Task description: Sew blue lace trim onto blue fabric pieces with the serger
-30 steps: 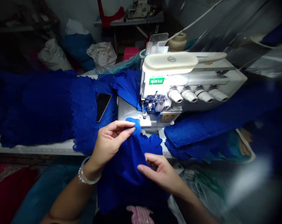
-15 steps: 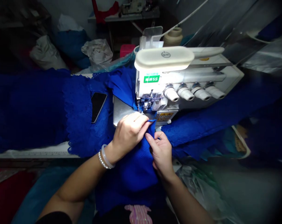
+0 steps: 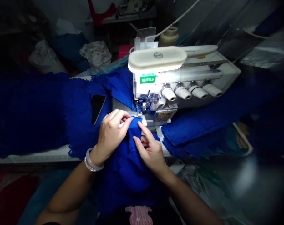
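While both hands are working at the front of the sewing machine (image 3: 156, 84), the left hand (image 3: 111, 134) is closed on the top edge of a bright blue cloth (image 3: 132, 159), pinching it between thumb and fingers. The right hand (image 3: 151, 153) is gripping the same cloth more loosely, with its forefinger lying along the fold and its other fingers curling under it. The cloth is bunching up between the hands and hanging down toward the person's lap, and its top edge is sitting just in front of the machine's presser foot (image 3: 142, 106), close to but not under it.

A pale bangle and a beaded bracelet (image 3: 92, 161) are circling the left wrist. Beside the left hand, a long stretch of blue lace fabric (image 3: 81, 122) is lying across the white tabletop (image 3: 38, 159), with a black phone (image 3: 97, 109) resting on top of it. To the right of the machine, a folded pile of blue lace (image 3: 198, 125) is lying over its side. A cone of thread (image 3: 167, 37) is standing behind the machine. Further back, white bags (image 3: 96, 53) are slumping on the floor, and a second sewing machine (image 3: 130, 7) is sitting on a small table with red cloth (image 3: 98, 9) beside it.
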`<state>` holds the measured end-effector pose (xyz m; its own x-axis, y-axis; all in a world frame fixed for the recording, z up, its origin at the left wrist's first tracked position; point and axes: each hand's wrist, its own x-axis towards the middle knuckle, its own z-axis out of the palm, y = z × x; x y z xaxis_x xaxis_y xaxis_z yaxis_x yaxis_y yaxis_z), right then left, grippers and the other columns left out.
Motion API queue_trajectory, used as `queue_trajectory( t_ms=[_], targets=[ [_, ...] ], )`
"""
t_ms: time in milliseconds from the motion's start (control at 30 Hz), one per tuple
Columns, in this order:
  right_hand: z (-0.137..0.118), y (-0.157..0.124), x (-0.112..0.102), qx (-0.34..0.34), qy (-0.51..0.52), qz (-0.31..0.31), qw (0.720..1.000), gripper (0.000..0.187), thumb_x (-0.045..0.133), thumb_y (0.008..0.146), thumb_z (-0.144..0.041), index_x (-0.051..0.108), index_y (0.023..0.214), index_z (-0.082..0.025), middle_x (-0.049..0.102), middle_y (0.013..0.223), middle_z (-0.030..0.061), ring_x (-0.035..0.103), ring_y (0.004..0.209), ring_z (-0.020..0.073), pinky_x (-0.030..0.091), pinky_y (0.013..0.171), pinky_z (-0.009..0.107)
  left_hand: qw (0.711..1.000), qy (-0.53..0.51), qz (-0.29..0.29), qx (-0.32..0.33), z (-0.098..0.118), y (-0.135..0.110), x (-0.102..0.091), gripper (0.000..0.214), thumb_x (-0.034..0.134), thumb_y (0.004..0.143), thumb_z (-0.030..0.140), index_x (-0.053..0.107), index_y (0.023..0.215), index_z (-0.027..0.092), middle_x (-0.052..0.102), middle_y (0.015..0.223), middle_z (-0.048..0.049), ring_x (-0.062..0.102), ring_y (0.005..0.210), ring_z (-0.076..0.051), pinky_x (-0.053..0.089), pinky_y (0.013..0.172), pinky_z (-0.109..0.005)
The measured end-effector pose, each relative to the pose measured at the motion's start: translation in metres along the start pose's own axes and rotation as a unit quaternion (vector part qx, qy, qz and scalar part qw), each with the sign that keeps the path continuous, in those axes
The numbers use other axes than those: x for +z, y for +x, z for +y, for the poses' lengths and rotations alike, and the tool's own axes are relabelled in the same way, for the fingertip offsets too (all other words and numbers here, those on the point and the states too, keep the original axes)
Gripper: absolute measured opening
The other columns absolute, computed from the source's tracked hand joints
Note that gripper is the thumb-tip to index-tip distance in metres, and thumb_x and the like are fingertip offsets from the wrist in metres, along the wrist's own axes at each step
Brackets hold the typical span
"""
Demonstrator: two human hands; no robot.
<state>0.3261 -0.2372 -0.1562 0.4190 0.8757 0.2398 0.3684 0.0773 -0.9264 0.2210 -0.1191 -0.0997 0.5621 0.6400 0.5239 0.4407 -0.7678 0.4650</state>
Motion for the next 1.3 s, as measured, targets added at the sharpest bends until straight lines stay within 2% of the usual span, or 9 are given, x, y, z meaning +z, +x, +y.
queue_trajectory(
  t_ms=[100,167,233,667,867,967,1100,1200,1300],
  targets=[
    [-0.006,0.004,-0.005,0.006,-0.015,-0.016,1.000,0.055,0.052,0.092,-0.021,0.041,0.146,-0.014,0.030,0.058,-0.0081,0.033,0.048,0.0099,0.033,0.046,0.022,0.994,0.020,0.023,0.106,0.001,-0.012,-0.001,0.014,0.057,0.091,0.012,0.063,0.103,0.011,0.066,0.100,-0.0107,0.062,0.093,-0.018,0.049,0.083,-0.031],
    [-0.008,0.006,-0.008,0.011,-0.015,-0.025,1.000,0.057,0.051,0.091,-0.019,0.039,0.147,-0.012,0.030,0.057,-0.0086,0.034,0.047,0.0101,0.032,0.046,0.022,0.981,0.036,-0.019,0.189,0.004,-0.022,-0.002,0.027,0.054,0.090,0.010,0.060,0.117,0.010,0.067,0.113,-0.0135,0.060,0.107,-0.022,0.047,0.090,-0.035],
    [-0.009,0.006,-0.010,0.019,-0.013,-0.028,0.999,0.059,0.051,0.090,-0.019,0.038,0.147,-0.011,0.030,0.057,-0.0090,0.034,0.046,0.0100,0.031,0.045,0.023,0.971,0.063,-0.076,0.216,0.007,-0.030,-0.002,0.036,0.053,0.092,0.014,0.056,0.127,0.011,0.064,0.125,-0.0141,0.057,0.117,-0.025,0.043,0.094,-0.038],
    [-0.007,0.020,-0.015,0.094,0.064,-0.041,0.993,0.073,0.059,0.084,-0.021,0.029,0.151,-0.020,0.041,0.053,-0.0111,0.036,0.046,0.0085,0.034,0.049,0.021,0.967,0.164,-0.157,0.116,0.009,-0.019,-0.003,0.043,0.048,0.094,0.036,0.054,0.135,0.029,0.047,0.148,-0.0101,0.048,0.125,-0.033,0.034,0.090,-0.049],
    [0.001,-0.007,-0.011,0.123,0.160,-0.037,0.979,0.074,0.060,0.088,-0.024,0.022,0.151,-0.026,0.034,0.059,-0.0115,0.033,0.046,0.0071,0.032,0.045,0.018,0.966,0.170,-0.163,0.109,0.010,-0.019,-0.004,0.043,0.048,0.094,0.034,0.052,0.137,0.034,0.044,0.151,-0.0093,0.048,0.126,-0.034,0.034,0.090,-0.050],
    [0.005,-0.033,-0.017,0.088,0.081,-0.045,0.992,0.074,0.061,0.089,-0.020,0.022,0.151,-0.025,0.035,0.058,-0.0115,0.035,0.045,0.0074,0.037,0.045,0.018,0.964,0.156,-0.177,0.119,0.004,-0.023,-0.012,0.041,0.047,0.096,0.029,0.052,0.136,0.037,0.042,0.153,-0.0090,0.046,0.132,-0.033,0.033,0.095,-0.053],
    [0.006,-0.046,-0.050,-0.092,-0.112,-0.011,0.989,0.052,0.062,0.089,-0.011,0.048,0.137,-0.020,0.066,0.081,0.0017,0.062,0.068,0.0127,0.055,0.067,0.025,0.972,0.135,-0.155,0.111,-0.012,-0.036,-0.025,0.039,0.052,0.096,0.028,0.054,0.134,0.036,0.039,0.154,-0.0104,0.037,0.141,-0.035,0.025,0.106,-0.059],
    [0.009,-0.033,-0.085,-0.207,-0.294,0.081,0.930,0.029,0.064,0.086,-0.008,0.064,0.114,-0.015,0.070,0.095,0.0116,0.064,0.092,0.0224,0.055,0.086,0.038,0.987,0.110,-0.105,0.055,-0.015,-0.048,-0.035,0.043,0.057,0.093,0.025,0.052,0.135,0.035,0.040,0.154,-0.0080,0.038,0.141,-0.033,0.021,0.114,-0.058],
    [0.020,-0.017,-0.113,-0.206,-0.435,0.105,0.870,0.023,0.063,0.087,-0.013,0.067,0.109,-0.010,0.068,0.104,0.0183,0.061,0.102,0.0295,0.053,0.089,0.046,0.997,0.026,-0.056,0.036,-0.001,-0.059,-0.041,0.048,0.061,0.089,0.018,0.053,0.134,0.035,0.048,0.147,-0.0034,0.047,0.134,-0.028,0.031,0.114,-0.048]
  ],
)
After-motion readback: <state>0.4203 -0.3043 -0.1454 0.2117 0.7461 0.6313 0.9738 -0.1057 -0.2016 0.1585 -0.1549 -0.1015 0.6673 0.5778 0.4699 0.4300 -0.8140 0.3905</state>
